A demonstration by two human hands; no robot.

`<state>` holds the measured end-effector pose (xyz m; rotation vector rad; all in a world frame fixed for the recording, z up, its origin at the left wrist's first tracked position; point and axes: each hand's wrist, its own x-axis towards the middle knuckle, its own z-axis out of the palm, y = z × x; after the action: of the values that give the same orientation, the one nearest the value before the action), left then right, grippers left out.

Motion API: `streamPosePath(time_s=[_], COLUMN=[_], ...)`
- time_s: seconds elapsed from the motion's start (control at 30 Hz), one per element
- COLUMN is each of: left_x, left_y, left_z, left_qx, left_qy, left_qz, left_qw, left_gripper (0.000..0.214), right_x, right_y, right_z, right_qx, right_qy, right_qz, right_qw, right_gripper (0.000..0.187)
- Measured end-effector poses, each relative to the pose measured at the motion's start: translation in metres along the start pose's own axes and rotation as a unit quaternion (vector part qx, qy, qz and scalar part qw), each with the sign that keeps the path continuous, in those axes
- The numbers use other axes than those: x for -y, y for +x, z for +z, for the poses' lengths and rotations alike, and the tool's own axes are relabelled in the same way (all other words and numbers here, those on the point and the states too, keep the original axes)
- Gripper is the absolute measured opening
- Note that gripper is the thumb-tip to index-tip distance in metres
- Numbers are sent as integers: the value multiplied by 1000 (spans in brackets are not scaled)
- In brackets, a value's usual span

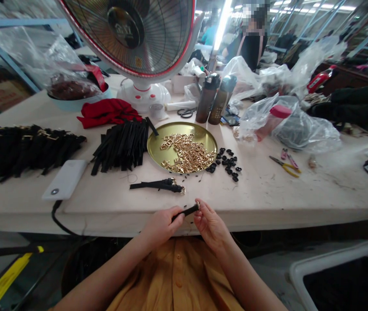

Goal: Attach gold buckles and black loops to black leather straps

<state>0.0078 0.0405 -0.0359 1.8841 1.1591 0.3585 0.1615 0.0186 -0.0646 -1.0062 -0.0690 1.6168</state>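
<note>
Close to the table's front edge, my left hand (pixel 162 223) is closed round a black strap (pixel 187 211). My right hand (pixel 211 226) pinches a small gold buckle (pixel 198 205) at the strap's far end. Just beyond my hands lie a few black straps with gold buckles (pixel 158 185). Behind them stands a round gold tray (pixel 154 160) bearing a heap of gold buckles (pixel 190 151). Small black rings (pixel 229 162) are scattered at the tray's right side. To its left lies a pile of plain black straps (pixel 122 144).
A large fan (pixel 138 47) stands at the back. Buckled straps (pixel 25 149) and a white power bank (pixel 65 179) are on the left. Dark bottles (pixel 208 99), plastic bags (pixel 290 125) and yellow-handled pliers (pixel 285 166) lie to the right. A person (pixel 251 47) is in the background.
</note>
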Motion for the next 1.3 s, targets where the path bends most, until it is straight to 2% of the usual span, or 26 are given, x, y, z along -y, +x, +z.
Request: streamPosePath(time_s=[0.2, 0.37, 0.5, 0.8, 0.9, 1.0, 1.2, 1.3], left_x=[-1, -1, -1, -3, -5, -6, -4, -5], left_y=[3, 2, 1, 7, 8, 9, 8, 7], left_z=[2, 0, -2, 10, 14, 16, 17, 18], left_qx=[-4, 5, 0, 12, 7, 6, 75, 92], left_qy=[56, 110, 116, -74, -168, -213, -332, -341], left_qz=[20, 54, 40, 27, 11, -5, -77, -95], left_qw=[998, 992, 992, 997, 986, 977, 937, 931], left_gripper=[31, 28, 28, 24, 20, 20, 24, 23], right_x=[-1, 2, -1, -22, -24, -26, -21, -18], right_y=[-6, -4, -2, -6, -7, -9, -12, -14], right_z=[4, 1, -1, -5, -4, -4, -8, -9], right_qx=[1, 15, 20, 12, 9, 6, 1, -4], right_qy=[-8, 0, -14, -122, -190, -230, -292, -279], right_qz=[-37, -21, -48, -91, -150, -196, -228, -214], right_qw=[999, 1000, 999, 988, 970, 953, 929, 936], right_gripper=[24, 26, 23, 21, 17, 15, 21, 21])
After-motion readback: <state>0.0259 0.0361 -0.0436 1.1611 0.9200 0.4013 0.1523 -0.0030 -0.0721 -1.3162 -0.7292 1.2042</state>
